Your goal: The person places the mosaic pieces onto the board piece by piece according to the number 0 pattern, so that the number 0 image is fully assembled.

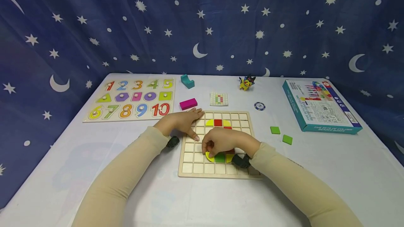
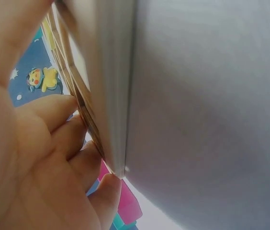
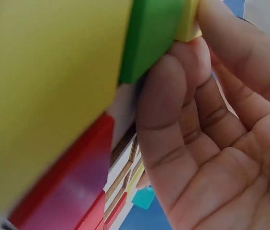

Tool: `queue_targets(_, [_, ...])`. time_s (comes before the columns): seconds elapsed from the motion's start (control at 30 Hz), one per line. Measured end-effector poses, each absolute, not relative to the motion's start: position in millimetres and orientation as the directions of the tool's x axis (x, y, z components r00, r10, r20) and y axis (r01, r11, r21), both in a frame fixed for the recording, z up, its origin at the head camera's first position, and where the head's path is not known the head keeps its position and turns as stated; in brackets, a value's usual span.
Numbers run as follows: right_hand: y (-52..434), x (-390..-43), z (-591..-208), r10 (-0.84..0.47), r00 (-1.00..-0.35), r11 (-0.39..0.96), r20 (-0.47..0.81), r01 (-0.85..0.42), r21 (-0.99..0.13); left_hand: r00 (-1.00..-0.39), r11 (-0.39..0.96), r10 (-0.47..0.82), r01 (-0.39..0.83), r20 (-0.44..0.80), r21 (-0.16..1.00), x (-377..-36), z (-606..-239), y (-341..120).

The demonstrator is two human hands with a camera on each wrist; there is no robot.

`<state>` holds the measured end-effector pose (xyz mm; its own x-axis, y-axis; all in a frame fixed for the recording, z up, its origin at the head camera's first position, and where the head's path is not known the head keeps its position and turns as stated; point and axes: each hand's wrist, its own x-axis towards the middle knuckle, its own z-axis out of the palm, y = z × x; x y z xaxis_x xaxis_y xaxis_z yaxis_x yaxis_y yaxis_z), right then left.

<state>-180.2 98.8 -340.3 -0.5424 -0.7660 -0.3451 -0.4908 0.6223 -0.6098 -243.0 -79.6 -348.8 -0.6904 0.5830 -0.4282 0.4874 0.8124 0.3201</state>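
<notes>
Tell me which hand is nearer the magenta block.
Left. The left hand lies on the grid board's upper left corner, just below the magenta block; the right hand works lower, mid-board.

I'm seeing the wooden grid board (image 1: 217,165) lying flat at the table's centre, pale wood with square cells, and it is carrying a yellow-red-yellow run of pieces (image 1: 218,122) in its second row at 12 o'clock. At its 6 o'clock side a yellow curved piece (image 1: 209,156) is sitting just left of a green square tile (image 1: 220,157), with another yellow piece (image 1: 229,158) touching the green one's right edge and a red piece (image 1: 230,150) showing just above them. I'm also seeing two loose green tiles (image 1: 275,130) lying flat off the board at about 3 o'clock, near each other but apart.
</notes>
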Motion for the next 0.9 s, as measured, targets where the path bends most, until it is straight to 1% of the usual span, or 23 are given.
queue_targets(0.33, [98.6, -179.5, -337.7, -0.766, -0.543, 0.626, -0.344, -0.507, -0.593, -0.692, 0.818, 0.575, 0.471, -0.436, 0.330, -242.8, -346.2, -78.9])
queue_targets(0.67, [126.0, -187.9, -329.3, -0.742, -0.601, 0.638, -0.298, -0.496, -0.589, -0.702, 0.831, 0.556, 0.451, -0.445, 0.327, -245.0, -349.8, -79.4])
queue_targets(0.9, [158.5, -192.2, -324.9, -0.691, -0.655, 0.671, -0.305, -0.425, -0.608, -0.691, 0.820, 0.571, 0.459, -0.443, 0.341, -243.2, -348.7, -79.9])
